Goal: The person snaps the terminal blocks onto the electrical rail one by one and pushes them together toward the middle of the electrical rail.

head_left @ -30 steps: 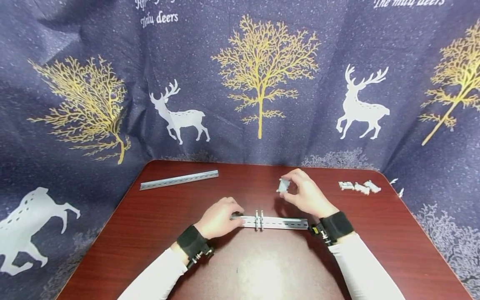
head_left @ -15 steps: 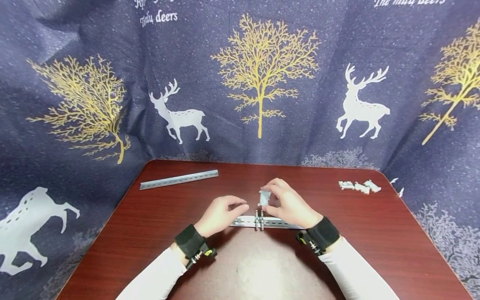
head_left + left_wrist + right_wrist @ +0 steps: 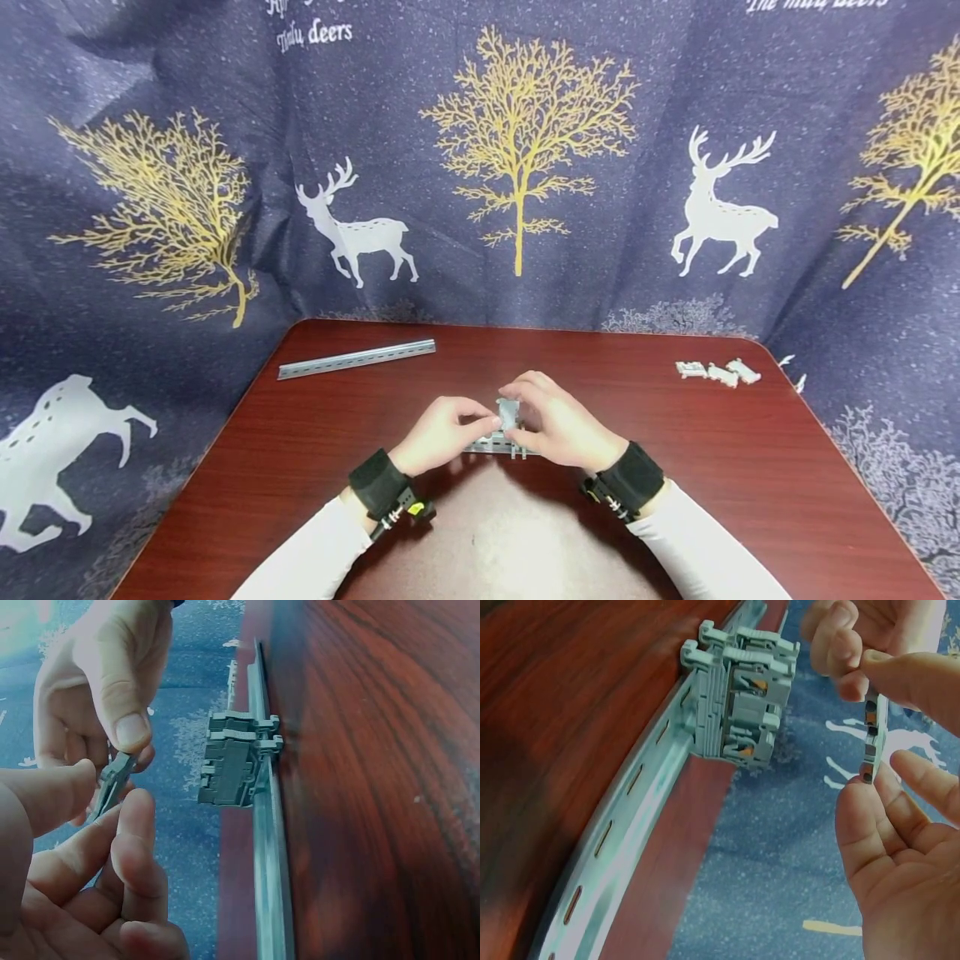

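My right hand pinches a thin grey terminal block by its ends, with orange spots along its narrow side. At the block's left edge, the thumb and fingertips of my left hand close on it. Both hands hold it above a slotted metal DIN rail. Two more terminal blocks sit side by side across that rail, just right of the held one in the head view. My hands cover parts of the rail there.
Another DIN rail lies at the back left of the reddish-brown table. Several loose light-coloured terminal blocks lie at the back right. A dark blue curtain with deer and trees hangs behind.
My right hand has brought the terminal block left and nearer, over the rail. My left hand has let go of the rail and now meets the block.
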A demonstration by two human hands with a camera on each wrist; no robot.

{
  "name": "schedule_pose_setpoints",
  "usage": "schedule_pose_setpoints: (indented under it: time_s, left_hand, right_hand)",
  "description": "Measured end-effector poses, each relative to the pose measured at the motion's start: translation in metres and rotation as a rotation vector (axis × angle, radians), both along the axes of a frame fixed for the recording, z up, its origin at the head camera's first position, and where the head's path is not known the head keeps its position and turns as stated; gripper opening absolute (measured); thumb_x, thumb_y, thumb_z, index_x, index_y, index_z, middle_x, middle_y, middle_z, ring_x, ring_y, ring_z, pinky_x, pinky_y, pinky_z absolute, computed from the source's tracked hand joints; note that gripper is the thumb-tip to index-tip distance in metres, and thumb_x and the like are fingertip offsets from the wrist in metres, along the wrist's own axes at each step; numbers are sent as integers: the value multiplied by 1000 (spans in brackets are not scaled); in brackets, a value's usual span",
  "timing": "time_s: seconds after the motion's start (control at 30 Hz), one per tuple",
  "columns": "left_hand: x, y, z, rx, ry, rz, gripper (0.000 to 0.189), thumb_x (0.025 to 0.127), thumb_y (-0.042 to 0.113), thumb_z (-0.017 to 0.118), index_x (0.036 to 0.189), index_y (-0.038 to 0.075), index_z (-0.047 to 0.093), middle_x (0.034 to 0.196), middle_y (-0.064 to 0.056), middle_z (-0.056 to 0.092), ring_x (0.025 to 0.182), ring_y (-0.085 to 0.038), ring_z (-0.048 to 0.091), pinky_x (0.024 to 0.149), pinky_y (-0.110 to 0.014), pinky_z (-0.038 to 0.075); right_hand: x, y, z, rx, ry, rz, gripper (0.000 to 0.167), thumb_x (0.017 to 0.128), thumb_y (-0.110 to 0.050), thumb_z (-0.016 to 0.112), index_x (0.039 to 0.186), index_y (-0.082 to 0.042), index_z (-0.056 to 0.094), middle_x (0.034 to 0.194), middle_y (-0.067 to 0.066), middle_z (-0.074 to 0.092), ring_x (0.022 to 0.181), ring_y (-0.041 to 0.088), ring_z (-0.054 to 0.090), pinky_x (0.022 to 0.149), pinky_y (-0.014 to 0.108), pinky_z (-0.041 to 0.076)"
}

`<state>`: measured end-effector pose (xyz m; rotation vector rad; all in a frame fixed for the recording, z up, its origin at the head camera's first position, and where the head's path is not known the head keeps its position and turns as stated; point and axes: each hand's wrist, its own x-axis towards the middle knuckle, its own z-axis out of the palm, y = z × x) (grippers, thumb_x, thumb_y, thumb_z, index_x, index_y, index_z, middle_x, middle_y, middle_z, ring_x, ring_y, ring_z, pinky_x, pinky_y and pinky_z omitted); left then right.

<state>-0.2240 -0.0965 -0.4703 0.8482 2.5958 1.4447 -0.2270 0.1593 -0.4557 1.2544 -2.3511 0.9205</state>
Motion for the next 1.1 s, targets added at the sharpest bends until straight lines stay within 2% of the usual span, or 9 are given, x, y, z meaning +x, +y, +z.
schedule_pose_setpoints:
  time_s: [0.1, 0.23, 0.43, 0.5, 0.6, 0.7, 0.87, 0.93, 1.1]
  left_hand:
    - [1, 1, -3, 3, -3, -23, 19, 108, 31, 75, 107, 16, 88, 85, -2, 79, 61, -19, 71, 67, -27, 55]
    - [3, 0, -3, 0, -4, -29, 17, 107, 27, 75, 104, 16, 87, 84, -3, 79, 60, -14, 68, 67, -26, 54]
    - [4, 0, -2, 11, -13, -44, 15, 107, 22, 75, 104, 13, 87, 85, -8, 79, 58, -26, 70, 63, -26, 54]
    - [4, -1, -2, 10, 6, -40, 14, 106, 21, 75, 104, 12, 87, 85, -5, 79, 58, -23, 70, 63, -26, 55]
    - [2, -2, -2, 7, 42, -16, 13, 105, 20, 76, 104, 13, 87, 87, 5, 78, 64, -10, 67, 68, -25, 54]
    - [1, -2, 0, 10, 52, 16, 12, 105, 20, 77, 106, 15, 88, 88, 11, 75, 73, -4, 64, 73, -26, 53]
    - [2, -2, 2, 35, 53, 53, 13, 105, 22, 77, 107, 15, 88, 87, 11, 74, 79, -8, 62, 75, -28, 52]
    - [1, -2, 3, 41, 60, 61, 13, 105, 23, 78, 107, 15, 88, 91, 10, 77, 83, -8, 65, 78, -28, 53]
    - [1, -1, 5, 44, 53, 74, 14, 105, 25, 78, 109, 17, 88, 99, 11, 81, 91, -7, 71, 86, -30, 57]
  right_hand:
    - [1, -2, 0, 12, 11, -1, 53, 86, -9, 94, 133, -3, 70, 126, 6, 67, 116, 19, 61, 97, 33, 56]
    - [2, -4, -2, 28, 31, 0, 54, 85, -9, 95, 132, -4, 71, 125, 5, 66, 115, 19, 60, 96, 32, 55]
    - [2, -6, -4, 55, 46, -6, 54, 84, -10, 95, 132, -5, 70, 127, 4, 65, 116, 18, 59, 96, 30, 55]
    - [2, -6, -4, 56, 49, -10, 54, 84, -11, 95, 132, -4, 71, 127, 4, 65, 116, 18, 59, 96, 30, 55]
    - [1, -4, -3, 44, 42, -24, 53, 87, -12, 95, 133, -4, 71, 128, 4, 65, 118, 18, 60, 99, 33, 56]
    - [1, -3, -2, -5, -51, -38, 49, 93, -14, 92, 135, -3, 70, 127, 4, 65, 116, 22, 63, 94, 33, 61]
    - [0, -1, -3, -70, -260, -110, 39, 101, -19, 84, 135, -6, 69, 109, 0, 69, 87, 14, 66, 74, 27, 59]
    - [0, -1, -2, -80, -322, -136, 35, 103, -22, 82, 133, -9, 71, 103, -3, 71, 82, 9, 65, 72, 29, 56]
    - [-1, 0, -1, -115, -448, -160, 22, 106, -25, 78, 125, -14, 76, 98, -10, 73, 86, 11, 67, 75, 30, 55]
